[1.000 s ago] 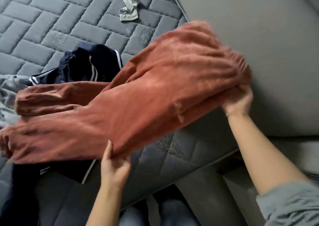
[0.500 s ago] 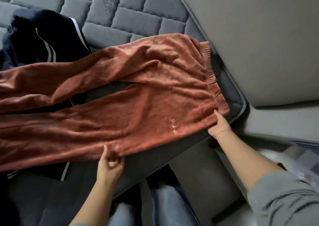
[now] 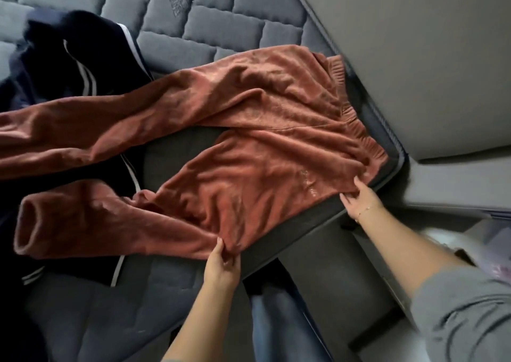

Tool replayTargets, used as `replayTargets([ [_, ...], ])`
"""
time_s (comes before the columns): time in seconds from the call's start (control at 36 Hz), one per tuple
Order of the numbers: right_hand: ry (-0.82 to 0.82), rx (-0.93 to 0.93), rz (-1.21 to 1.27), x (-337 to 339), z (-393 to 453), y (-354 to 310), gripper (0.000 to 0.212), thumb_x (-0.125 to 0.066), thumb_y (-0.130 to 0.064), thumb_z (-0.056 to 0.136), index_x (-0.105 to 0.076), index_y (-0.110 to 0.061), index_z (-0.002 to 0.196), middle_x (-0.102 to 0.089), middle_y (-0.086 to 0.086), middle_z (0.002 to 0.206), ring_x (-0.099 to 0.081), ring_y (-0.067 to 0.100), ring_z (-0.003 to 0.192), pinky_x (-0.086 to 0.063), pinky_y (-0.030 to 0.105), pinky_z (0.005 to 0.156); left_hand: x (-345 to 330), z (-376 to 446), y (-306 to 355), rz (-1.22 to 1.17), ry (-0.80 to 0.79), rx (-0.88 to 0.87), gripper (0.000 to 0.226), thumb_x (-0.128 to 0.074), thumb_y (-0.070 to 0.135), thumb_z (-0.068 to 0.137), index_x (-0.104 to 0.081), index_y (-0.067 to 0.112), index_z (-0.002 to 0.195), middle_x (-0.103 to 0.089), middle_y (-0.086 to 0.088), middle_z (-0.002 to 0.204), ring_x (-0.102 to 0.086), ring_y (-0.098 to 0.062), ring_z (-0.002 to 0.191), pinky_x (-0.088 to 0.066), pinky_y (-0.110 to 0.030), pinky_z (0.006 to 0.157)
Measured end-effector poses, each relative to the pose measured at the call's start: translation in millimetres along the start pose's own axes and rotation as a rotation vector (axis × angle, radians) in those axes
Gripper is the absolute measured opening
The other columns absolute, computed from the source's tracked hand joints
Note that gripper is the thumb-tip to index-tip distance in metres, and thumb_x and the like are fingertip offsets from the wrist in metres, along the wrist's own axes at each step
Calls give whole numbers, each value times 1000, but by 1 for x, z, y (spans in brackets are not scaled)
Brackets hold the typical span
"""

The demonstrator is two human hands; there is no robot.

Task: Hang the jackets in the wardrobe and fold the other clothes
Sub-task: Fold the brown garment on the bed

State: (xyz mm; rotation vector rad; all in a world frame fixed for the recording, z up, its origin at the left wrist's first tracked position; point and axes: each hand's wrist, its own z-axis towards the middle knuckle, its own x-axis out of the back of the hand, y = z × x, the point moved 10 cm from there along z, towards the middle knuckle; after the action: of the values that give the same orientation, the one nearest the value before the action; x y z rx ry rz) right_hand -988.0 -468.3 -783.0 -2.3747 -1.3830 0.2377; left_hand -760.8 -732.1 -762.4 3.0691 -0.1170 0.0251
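Rust-red fleece trousers [image 3: 249, 151] lie spread on the grey quilted mattress [image 3: 210, 24], waistband at the right corner, both legs running left. The near leg is bunched, its cuff open at the left. My left hand [image 3: 222, 265] pinches the trousers' near edge at mid-thigh. At the waistband corner by the mattress edge, my right hand [image 3: 359, 198] grips the cloth. A dark navy garment with white stripes [image 3: 69, 66] lies under and behind the legs at the left.
A grey headboard or wall panel [image 3: 414, 43] rises right of the mattress. Below it stands a grey ledge [image 3: 456, 184]. My legs in blue jeans [image 3: 271, 323] are against the bed's front edge. A white and purple object [image 3: 475, 251] sits at the far right.
The trousers came down from the air onto the mattress and now lie spread. The near leg has been drawn right and bunched, its cuff now visible. The camera view shifted toward the bed's corner.
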Motion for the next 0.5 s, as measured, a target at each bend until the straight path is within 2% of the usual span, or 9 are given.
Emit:
replayTargets([
  [0.06,-18,14,-6,-10,-16,30,22,-52,-28,98,-59,-17,116,-58,-2,116,-48,16,127,-31,29,113,6,2,12,-25,-49,-19,8,-56,19,96,-62,15,95,-70,4,83,-59,-11,79,-57,-22,63],
  [0.08,-28,20,-14,-15,-24,46,22,-52,-27,98,-59,-16,115,-60,0,118,-50,16,124,-32,30,113,11,3,21,-29,-71,-30,7,-58,23,95,-62,16,93,-70,4,79,-59,-10,80,-57,-23,68],
  [0.14,-52,19,-43,-25,-39,82,35,-51,-29,98,-53,-15,131,-51,4,139,-44,18,132,-32,31,111,25,7,45,-27,-87,-55,11,-62,28,92,-64,18,97,-67,3,94,-61,-12,95,-51,-26,87],
  [0.19,-99,-14,-37,-40,-57,121,41,-50,-32,98,-48,-15,136,-45,4,145,-39,18,137,-30,32,110,47,11,75,-16,-69,-93,12,-61,28,93,-64,20,102,-63,2,113,-55,-15,118,-43,-28,98],
  [0.31,-209,-113,-21,-78,-98,208,25,-50,-35,97,-57,-17,114,-55,2,123,-49,18,123,-35,31,104,97,16,156,46,21,-269,31,-57,23,96,-55,22,127,-47,0,143,-40,-16,136,-35,-29,106],
  [0.36,-236,-140,-24,-97,-119,253,17,-54,-32,96,-61,-19,105,-62,0,114,-54,17,116,-40,30,98,125,8,205,141,106,-438,52,-65,20,91,-44,15,139,-50,-3,137,-50,-15,124,-42,-27,96],
  [0.42,-243,-149,-4,-114,-136,294,18,-56,-29,94,-61,-20,110,-62,-1,115,-52,17,119,-40,31,97,136,-14,259,467,162,-740,66,-74,19,84,-39,11,140,-45,-8,134,-50,-17,118,-42,-27,95],
  [0.47,-260,-168,63,-131,-153,331,18,-57,-30,94,-60,-19,108,-60,1,115,-48,18,123,-39,34,100,124,-39,298,872,141,-1050,70,-78,20,79,-42,10,137,-37,-13,137,-40,-25,128,-28,-27,109],
  [0.5,-273,-184,105,-141,-162,349,18,-57,-31,94,-60,-19,106,-58,2,117,-47,19,125,-38,35,100,120,-49,313,993,136,-1160,72,-79,21,77,-42,10,137,-35,-14,138,-35,-27,129,-22,-24,108],
])
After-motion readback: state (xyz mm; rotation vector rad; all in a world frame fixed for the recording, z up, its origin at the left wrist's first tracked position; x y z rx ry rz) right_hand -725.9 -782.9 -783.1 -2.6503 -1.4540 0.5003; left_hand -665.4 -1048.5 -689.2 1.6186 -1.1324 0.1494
